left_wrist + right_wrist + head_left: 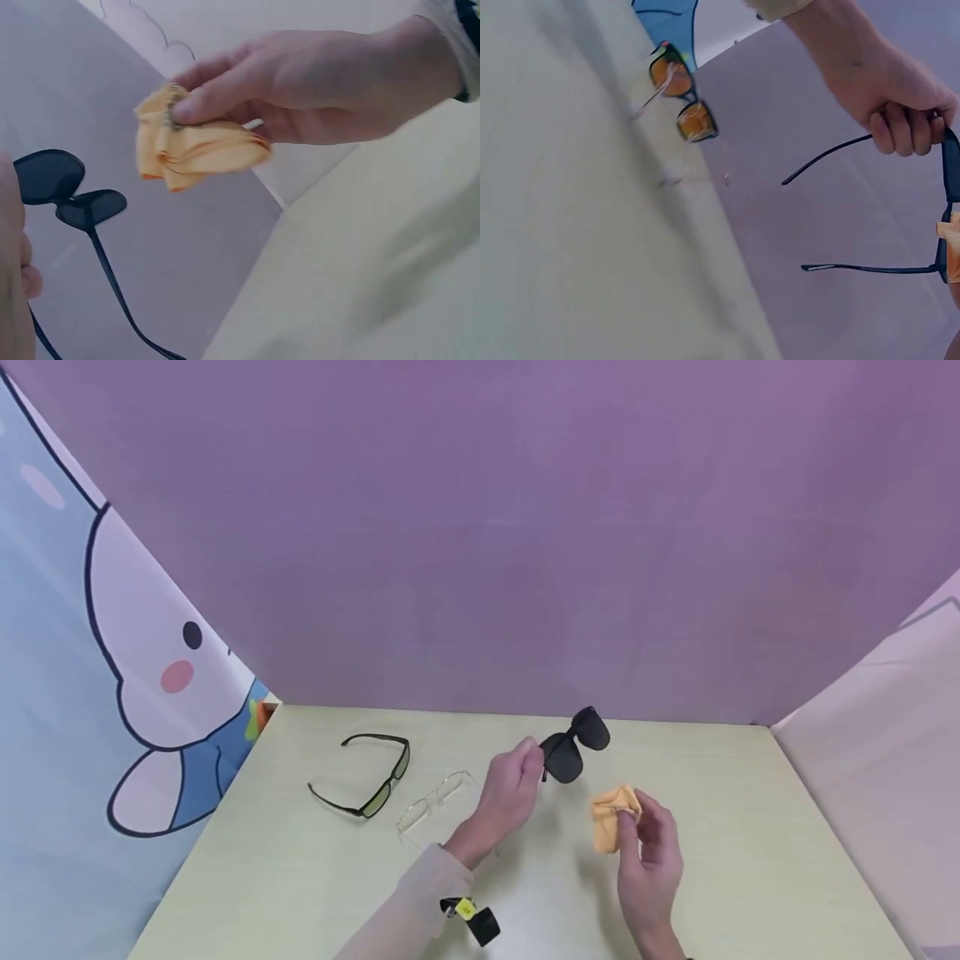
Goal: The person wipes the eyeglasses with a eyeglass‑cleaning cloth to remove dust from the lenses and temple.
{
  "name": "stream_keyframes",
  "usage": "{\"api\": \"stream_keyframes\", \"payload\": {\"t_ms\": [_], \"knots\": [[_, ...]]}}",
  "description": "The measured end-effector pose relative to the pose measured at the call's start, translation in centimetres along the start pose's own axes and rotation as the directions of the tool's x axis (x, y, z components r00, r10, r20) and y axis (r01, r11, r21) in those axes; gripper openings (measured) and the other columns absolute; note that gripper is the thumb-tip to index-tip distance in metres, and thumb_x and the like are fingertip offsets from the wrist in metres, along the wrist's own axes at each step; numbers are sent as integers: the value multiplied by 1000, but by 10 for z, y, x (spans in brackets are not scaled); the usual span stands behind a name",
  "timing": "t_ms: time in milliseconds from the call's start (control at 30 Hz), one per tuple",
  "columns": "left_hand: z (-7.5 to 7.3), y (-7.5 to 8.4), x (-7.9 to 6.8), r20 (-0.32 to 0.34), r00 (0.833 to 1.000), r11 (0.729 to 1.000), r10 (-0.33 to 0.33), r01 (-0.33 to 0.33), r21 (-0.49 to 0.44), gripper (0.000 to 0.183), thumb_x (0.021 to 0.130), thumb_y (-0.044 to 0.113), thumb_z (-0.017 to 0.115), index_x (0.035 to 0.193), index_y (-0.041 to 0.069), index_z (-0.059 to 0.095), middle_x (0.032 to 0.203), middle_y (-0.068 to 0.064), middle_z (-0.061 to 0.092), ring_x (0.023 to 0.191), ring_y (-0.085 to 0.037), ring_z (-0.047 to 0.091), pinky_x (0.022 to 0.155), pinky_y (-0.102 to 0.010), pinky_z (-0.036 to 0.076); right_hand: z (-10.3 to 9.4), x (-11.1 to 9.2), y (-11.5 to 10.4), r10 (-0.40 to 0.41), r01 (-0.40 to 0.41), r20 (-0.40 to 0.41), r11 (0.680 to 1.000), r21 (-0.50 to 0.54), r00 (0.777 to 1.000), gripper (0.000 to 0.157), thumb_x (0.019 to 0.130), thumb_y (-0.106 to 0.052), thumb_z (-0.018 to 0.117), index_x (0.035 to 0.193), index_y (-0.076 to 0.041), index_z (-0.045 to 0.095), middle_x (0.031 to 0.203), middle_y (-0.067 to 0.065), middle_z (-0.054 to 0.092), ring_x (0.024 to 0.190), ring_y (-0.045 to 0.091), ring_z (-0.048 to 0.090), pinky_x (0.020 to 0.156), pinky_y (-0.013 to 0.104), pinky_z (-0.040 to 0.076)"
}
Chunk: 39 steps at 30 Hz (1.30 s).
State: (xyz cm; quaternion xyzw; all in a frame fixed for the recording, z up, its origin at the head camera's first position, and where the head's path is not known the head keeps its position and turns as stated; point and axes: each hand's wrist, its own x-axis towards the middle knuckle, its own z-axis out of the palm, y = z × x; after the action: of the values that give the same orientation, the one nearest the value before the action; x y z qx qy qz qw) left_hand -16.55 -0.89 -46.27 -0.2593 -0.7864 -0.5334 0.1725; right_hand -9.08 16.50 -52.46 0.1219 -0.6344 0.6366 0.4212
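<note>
The left hand (504, 795) and right hand (651, 864) each hold one item above the table (765, 843). From left to right: black-framed glasses (380, 798) lie on the table, temples extended; thin-rimmed glasses (432, 797) lie just beside them; the left hand grips black sunglasses (564, 758) at one end (both temples unfolded); the right hand pinches an orange cloth (606, 828), near but apart from the sunglasses.

Pale left sleeve (408, 893), black wrist device (484, 927), yellow tag (466, 908)
</note>
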Motion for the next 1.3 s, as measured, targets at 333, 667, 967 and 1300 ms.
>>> {"api": "stream_keyframes", "payload": {"t_ms": [333,667,967,1300], "knots": [[-16,10,-24,-177,913,929,368,-353,111,33,105,12,38,73,8,44,51,1,39,48,1,31,43,-8,23,25,26,-36,-174,145,118,965,216,978,16,94,14,63,106,25,61,103,12,66,94,13,62,86,16,53],[-15,24,-34,-214,844,870,492,-488,74,35,105,11,37,70,10,39,47,3,36,42,-1,29,43,-4,22,56,30,-67,-430,431,266,901,55,863,19,98,-15,72,96,3,76,81,10,61,76,14,55,62,19,46],[-15,30,-32,-231,775,808,588,-576,123,33,103,11,38,70,9,42,48,4,38,40,-3,35,46,-3,25,55,40,-63,-337,342,179,940,1,924,18,96,-7,73,97,10,75,82,13,61,77,9,57,60,12,49],[-23,29,-36,-64,854,849,516,-501,167,32,108,13,35,78,10,46,60,3,41,54,-3,36,52,-8,27,48,32,-53,-302,313,225,950,-13,926,22,97,-15,73,103,7,76,84,12,61,80,7,58,61,11,50]]}}
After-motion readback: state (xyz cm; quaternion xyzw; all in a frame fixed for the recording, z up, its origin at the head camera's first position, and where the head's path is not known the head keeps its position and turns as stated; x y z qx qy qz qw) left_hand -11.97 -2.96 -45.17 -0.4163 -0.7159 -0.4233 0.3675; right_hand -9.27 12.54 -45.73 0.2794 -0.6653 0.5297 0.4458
